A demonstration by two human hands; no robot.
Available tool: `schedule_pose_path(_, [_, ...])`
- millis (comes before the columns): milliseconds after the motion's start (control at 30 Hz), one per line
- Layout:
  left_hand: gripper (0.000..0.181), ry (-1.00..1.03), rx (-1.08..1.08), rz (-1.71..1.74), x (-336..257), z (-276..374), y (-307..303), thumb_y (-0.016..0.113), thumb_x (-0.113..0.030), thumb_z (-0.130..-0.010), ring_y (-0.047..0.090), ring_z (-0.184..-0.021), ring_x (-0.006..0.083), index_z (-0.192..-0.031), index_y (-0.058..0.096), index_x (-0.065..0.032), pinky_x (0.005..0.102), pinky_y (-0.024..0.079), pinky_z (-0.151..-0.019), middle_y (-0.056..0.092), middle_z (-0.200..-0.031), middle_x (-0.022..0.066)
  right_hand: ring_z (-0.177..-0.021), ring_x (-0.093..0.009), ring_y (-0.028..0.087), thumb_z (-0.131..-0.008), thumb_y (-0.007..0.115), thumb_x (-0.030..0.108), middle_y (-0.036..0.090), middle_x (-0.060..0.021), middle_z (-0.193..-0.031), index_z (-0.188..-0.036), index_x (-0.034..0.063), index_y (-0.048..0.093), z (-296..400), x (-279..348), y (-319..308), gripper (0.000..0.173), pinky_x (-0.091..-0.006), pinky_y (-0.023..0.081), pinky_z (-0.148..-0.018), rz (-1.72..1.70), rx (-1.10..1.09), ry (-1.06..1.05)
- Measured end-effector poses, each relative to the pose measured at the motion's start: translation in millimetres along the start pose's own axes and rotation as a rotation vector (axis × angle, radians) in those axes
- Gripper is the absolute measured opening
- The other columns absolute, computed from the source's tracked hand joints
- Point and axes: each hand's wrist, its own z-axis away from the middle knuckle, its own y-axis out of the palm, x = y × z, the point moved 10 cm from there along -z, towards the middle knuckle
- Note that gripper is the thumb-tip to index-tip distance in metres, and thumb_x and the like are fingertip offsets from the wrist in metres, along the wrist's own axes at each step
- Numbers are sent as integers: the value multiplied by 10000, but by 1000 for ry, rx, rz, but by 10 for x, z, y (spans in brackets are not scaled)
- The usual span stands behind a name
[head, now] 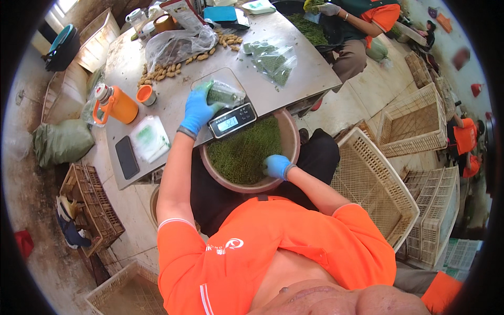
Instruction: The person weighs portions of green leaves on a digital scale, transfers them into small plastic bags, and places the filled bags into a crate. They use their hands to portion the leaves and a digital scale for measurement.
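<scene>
My left hand (pixel 197 108), in a blue glove, grips a clear plastic bag (pixel 226 96) of green contents. That bag lies on the platform of a digital kitchen scale (pixel 232 120) at the steel table's near edge, its display lit. Below the scale, a round pinkish-brown basin (pixel 290 136) holds a heap of small green berries (pixel 242 153) that look like green peppercorns. My right hand (pixel 277 167), also blue-gloved, reaches over the basin's near right rim. Its fingertips meet the berries, and whether they hold any is hidden.
On the steel table (pixel 173 100) are filled clear bags (pixel 271 61), peanuts (pixel 161 73), an orange flask (pixel 118 104), an orange-lined cup (pixel 146 95), a stack of plastic bags (pixel 150 138) and a phone (pixel 127 156). Plastic crates (pixel 370 185) stand at right. A co-worker's gloved hand (pixel 328 9) is across the table.
</scene>
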Motion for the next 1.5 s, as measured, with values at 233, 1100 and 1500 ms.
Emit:
schedule_pose_path(233, [834,68,-53,-142,-232,81,-6,809,-304,-621,555,-1069,361,-1357,486,-81,420,434,-938,578,-1187,167,-824,-344,660,-808,691,235,686,-177,-885,-906,45,702,442,87,-994,214,-411,518,-751,-501,-625,-140])
schedule_pose_path(1100, [193,-127,125,351,-774,1767,631,661,-129,-823,677,-830,288,-1004,718,-98,366,538,-751,704,-934,127,-913,-360,676,-775,647,228,697,-191,-966,-921,61,738,-409,-7,544,239,-444,542,-795,313,49,-20])
schedule_pose_path(1500, [607,-348,309,411,-632,1926,1268,696,-143,-802,639,-819,254,-1371,495,-79,332,518,-811,657,-1139,178,-830,-325,680,-777,683,240,695,-182,-877,-904,26,712,220,437,-877,251,-401,530,-755,-651,-468,-152])
